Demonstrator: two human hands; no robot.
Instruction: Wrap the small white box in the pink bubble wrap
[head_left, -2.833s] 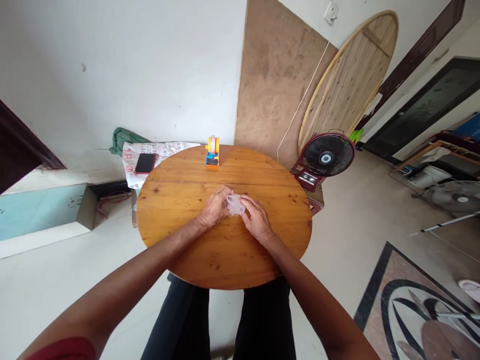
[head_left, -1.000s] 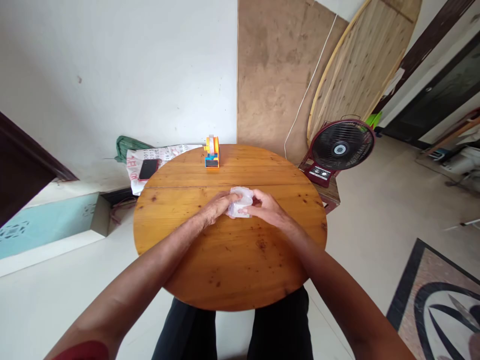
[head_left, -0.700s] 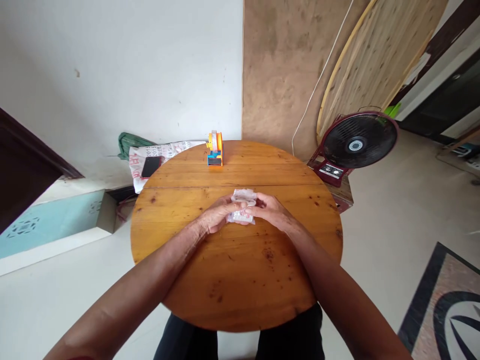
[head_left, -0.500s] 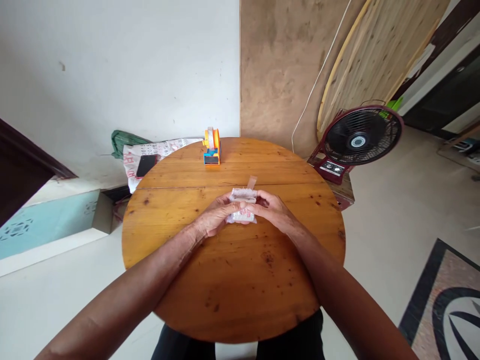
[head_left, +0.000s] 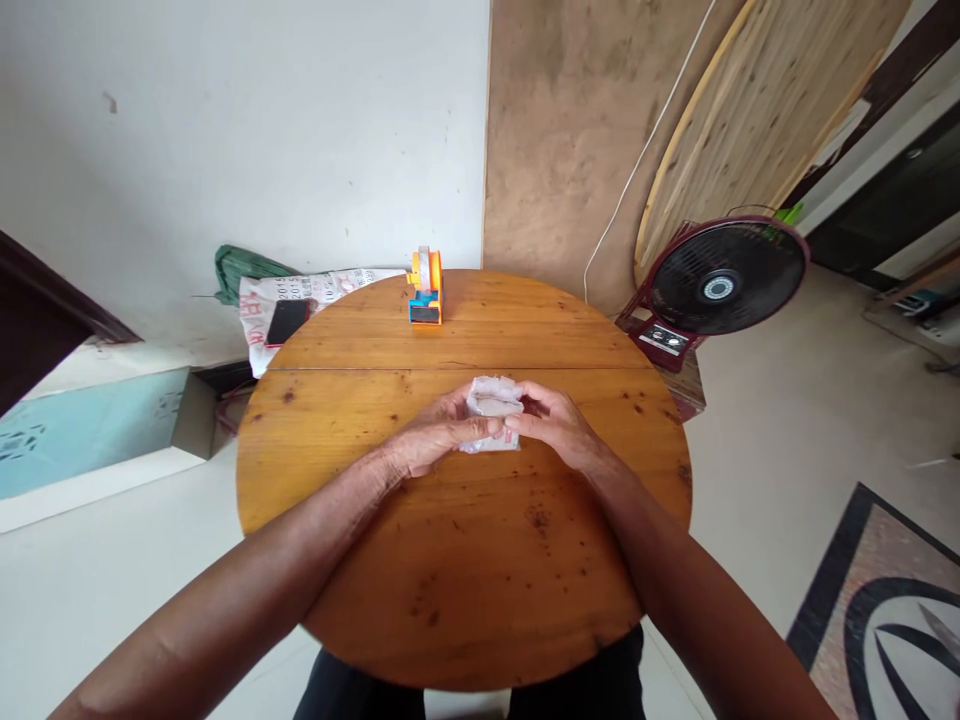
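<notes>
The left hand point(head_left: 437, 436) and right hand point(head_left: 564, 428), both grips closed around one plastic-wrapped packet point(head_left: 493, 405), are at frame centre over one round bench point(head_left: 457, 570), one tape dispenser point(head_left: 427, 287) upper centre.

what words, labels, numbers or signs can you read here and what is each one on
"2015", in dark print, twice, on the white woven sack.
Large red letters on the same sack: partly out of sight, too unclear to quote.
Other dark print on that sack: too small to read.
Red marks on the plastic-wrapped packet: too blurred to read.
Control panel of the maroon fan: any markings too small to read.
</notes>
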